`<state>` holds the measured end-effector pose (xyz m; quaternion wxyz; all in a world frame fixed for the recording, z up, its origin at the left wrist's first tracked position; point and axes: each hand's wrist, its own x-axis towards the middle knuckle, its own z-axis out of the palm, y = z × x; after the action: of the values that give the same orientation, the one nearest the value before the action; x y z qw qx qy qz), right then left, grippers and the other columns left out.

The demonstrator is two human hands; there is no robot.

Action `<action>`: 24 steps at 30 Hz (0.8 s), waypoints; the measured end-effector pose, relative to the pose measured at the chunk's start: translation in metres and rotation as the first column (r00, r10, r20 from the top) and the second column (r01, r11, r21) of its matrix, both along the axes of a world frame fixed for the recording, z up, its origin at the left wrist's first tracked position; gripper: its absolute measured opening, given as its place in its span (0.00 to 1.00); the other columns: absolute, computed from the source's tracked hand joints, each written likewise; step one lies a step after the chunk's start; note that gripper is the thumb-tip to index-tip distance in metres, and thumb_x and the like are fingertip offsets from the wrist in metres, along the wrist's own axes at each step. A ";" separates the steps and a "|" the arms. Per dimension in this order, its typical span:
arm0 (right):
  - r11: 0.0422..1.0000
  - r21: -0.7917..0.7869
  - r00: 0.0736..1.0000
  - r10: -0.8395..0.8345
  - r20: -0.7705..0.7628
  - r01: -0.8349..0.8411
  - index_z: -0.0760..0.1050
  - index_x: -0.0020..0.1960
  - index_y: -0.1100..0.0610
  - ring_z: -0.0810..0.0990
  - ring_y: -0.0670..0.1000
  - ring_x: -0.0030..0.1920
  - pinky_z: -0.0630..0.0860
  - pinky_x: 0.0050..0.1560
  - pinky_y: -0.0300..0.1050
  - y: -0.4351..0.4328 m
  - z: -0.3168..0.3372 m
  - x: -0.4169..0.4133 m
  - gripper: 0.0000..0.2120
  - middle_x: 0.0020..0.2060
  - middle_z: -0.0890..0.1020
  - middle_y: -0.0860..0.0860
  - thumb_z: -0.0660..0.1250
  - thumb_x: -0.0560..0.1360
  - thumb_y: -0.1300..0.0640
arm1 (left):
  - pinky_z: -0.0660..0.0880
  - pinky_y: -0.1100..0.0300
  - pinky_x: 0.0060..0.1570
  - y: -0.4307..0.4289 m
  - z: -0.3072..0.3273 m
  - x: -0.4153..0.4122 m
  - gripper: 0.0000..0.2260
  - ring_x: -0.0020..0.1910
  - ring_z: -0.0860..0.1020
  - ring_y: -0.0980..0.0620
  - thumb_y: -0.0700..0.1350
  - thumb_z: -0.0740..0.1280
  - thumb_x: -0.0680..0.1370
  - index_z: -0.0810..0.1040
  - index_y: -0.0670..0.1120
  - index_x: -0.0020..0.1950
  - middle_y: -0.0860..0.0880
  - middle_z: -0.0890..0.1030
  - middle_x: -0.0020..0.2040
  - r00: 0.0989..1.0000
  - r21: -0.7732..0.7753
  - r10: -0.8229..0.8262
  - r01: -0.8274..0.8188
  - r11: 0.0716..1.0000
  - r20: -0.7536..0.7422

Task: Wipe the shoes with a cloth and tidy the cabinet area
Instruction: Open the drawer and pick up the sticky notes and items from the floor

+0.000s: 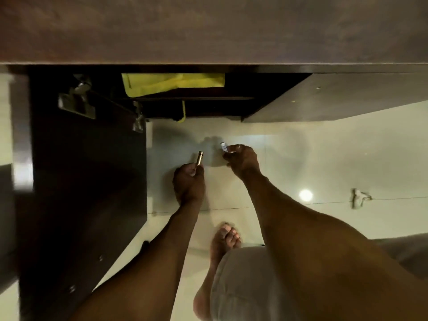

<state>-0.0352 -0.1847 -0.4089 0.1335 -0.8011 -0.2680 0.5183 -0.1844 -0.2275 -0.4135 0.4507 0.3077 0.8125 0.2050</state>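
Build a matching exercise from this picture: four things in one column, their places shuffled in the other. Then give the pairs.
Things
1. yellow cloth
2. gold-coloured tube
3. small white object
4. pale crumpled scrap

Places
A. held in the left hand
B. lying on the floor tiles, off to the right
C. on the cabinet shelf
D. held in the right hand

Pairs: 1-C, 2-A, 3-D, 4-B

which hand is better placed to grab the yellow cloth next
Probably left: the left hand lines up below the cloth; the right hand is off to its side. Both are full: tube, white item.
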 end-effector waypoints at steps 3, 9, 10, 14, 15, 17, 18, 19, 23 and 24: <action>0.998 0.046 0.987 -0.044 -0.158 0.052 0.81 0.57 0.55 0.85 0.53 0.38 0.79 0.34 0.39 0.011 0.010 -0.027 0.08 0.48 0.86 0.57 0.73 0.78 0.58 | 0.74 0.66 0.46 0.020 0.012 -0.013 0.09 0.51 0.83 0.49 0.43 0.72 0.79 0.84 0.42 0.57 0.45 0.86 0.52 0.996 0.048 0.089 -0.088 0.995 -0.002; 0.844 -0.078 0.745 -0.509 -0.431 0.531 0.76 0.60 0.63 0.75 0.50 0.26 0.67 0.22 0.34 0.037 0.024 -0.041 0.11 0.41 0.79 0.59 0.59 0.82 0.69 | 0.75 0.66 0.46 0.054 0.022 -0.011 0.08 0.52 0.82 0.51 0.43 0.71 0.79 0.84 0.44 0.57 0.48 0.85 0.52 0.997 0.108 0.061 -0.067 0.992 0.057; 0.785 -0.114 0.672 -0.587 -0.452 0.609 0.76 0.60 0.63 0.73 0.50 0.26 0.66 0.24 0.36 0.040 0.024 -0.040 0.12 0.39 0.79 0.57 0.57 0.81 0.69 | 0.73 0.69 0.44 0.058 0.024 -0.005 0.08 0.51 0.82 0.53 0.43 0.71 0.80 0.83 0.44 0.57 0.49 0.85 0.52 0.996 0.105 0.036 -0.045 0.993 0.083; 0.733 -0.054 0.660 -0.639 -0.395 0.678 0.77 0.55 0.61 0.75 0.50 0.34 0.73 0.30 0.40 0.049 0.015 -0.027 0.08 0.40 0.80 0.56 0.60 0.82 0.66 | 0.75 0.65 0.42 0.075 0.032 0.029 0.06 0.46 0.81 0.54 0.46 0.71 0.80 0.85 0.46 0.53 0.51 0.84 0.46 0.981 0.088 0.006 -0.023 0.996 0.194; 0.719 -0.051 0.653 -0.655 -0.381 0.693 0.78 0.56 0.62 0.77 0.50 0.35 0.75 0.30 0.38 0.051 0.013 -0.024 0.07 0.42 0.81 0.56 0.62 0.82 0.65 | 0.75 0.64 0.41 0.081 0.031 0.036 0.06 0.44 0.81 0.54 0.46 0.71 0.79 0.85 0.46 0.53 0.51 0.84 0.44 0.980 0.076 -0.016 0.000 0.997 0.201; 0.672 -0.076 0.608 -0.707 -0.362 0.736 0.80 0.59 0.66 0.79 0.49 0.38 0.77 0.32 0.35 0.052 0.006 -0.018 0.09 0.44 0.83 0.57 0.67 0.81 0.63 | 0.78 0.60 0.45 0.095 0.029 0.047 0.06 0.45 0.82 0.52 0.46 0.72 0.78 0.86 0.46 0.52 0.50 0.85 0.44 0.975 0.025 -0.036 0.031 0.999 0.218; 0.653 -0.081 0.590 -0.724 -0.358 0.753 0.81 0.59 0.66 0.79 0.49 0.38 0.77 0.35 0.35 0.052 0.004 -0.015 0.10 0.44 0.83 0.56 0.69 0.80 0.63 | 0.80 0.56 0.50 0.102 0.029 0.051 0.06 0.47 0.83 0.50 0.45 0.72 0.78 0.86 0.45 0.51 0.48 0.86 0.46 0.968 -0.005 -0.023 0.026 1.000 0.250; 0.639 -0.072 0.578 -0.734 -0.357 0.766 0.82 0.58 0.65 0.80 0.49 0.39 0.78 0.37 0.36 0.053 0.002 -0.013 0.10 0.45 0.84 0.56 0.70 0.79 0.63 | 0.81 0.51 0.55 0.109 0.026 0.054 0.06 0.49 0.84 0.46 0.44 0.73 0.78 0.86 0.44 0.51 0.46 0.86 0.47 0.963 -0.028 -0.007 0.015 1.000 0.271; 0.603 -0.054 0.544 -0.751 -0.374 0.796 0.84 0.49 0.60 0.80 0.50 0.38 0.76 0.39 0.41 0.059 -0.009 -0.007 0.05 0.40 0.84 0.53 0.72 0.79 0.58 | 0.80 0.61 0.54 0.124 0.025 0.061 0.14 0.47 0.81 0.49 0.47 0.68 0.82 0.82 0.38 0.60 0.41 0.83 0.58 0.948 -0.111 -0.027 0.065 0.992 0.318; 0.597 -0.064 0.539 -0.761 -0.362 0.800 0.84 0.50 0.60 0.79 0.49 0.36 0.76 0.39 0.41 0.059 -0.010 -0.006 0.08 0.39 0.84 0.53 0.73 0.78 0.56 | 0.78 0.70 0.43 0.127 0.021 0.065 0.18 0.46 0.79 0.53 0.49 0.66 0.83 0.78 0.38 0.67 0.42 0.80 0.64 0.919 -0.159 0.000 0.068 0.985 0.394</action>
<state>-0.0415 -0.1256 -0.4188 0.4395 -0.7207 0.1181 0.5229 -0.1196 -0.1009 -0.3920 0.6323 0.2351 0.7148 0.1845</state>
